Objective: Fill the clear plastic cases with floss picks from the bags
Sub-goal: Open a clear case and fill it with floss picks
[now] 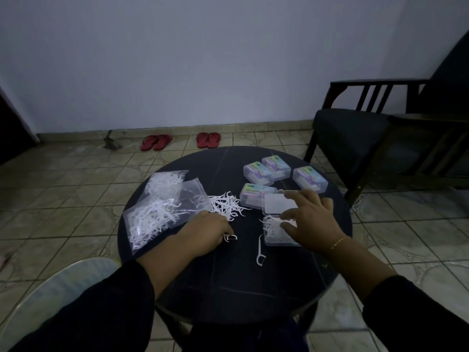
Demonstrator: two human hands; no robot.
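fingers of the left hand (212,231) were curled down at centre-left of the frame, pinching a few floss picks (230,237) whose white ends stuck out past the knuckles, at the near edge of the loose pile (228,205). going left to right: two clear bags (162,207) of picks lay on the left part of the round dark table (253,288), one overlapping the other, w/ the pile spilling from the nearer bag's mouth toward frame centre. one single pick (260,251) lay alone on the table btwn the hands. right of it sat the open case (275,231), part full of picks, its lid (279,205) flipped back on the far side. the right hand (311,224) rested over that case, fingers spread and loosely bent, thumb on the picks inside, index on the lid's far edge; not clenched, and i couldn't tell if it was gripping anything. a thin gold bracelet (337,243) was on that wrist. four closed cases (276,179) w/ pastel labels stood in the upper-right part of the table, just beyond the open one. both sleeves were dark. upper right of frame: a dark wooden chair (368,128). upper left, by the wall: two pairs of red sandals (181,141) on the tiled floor.
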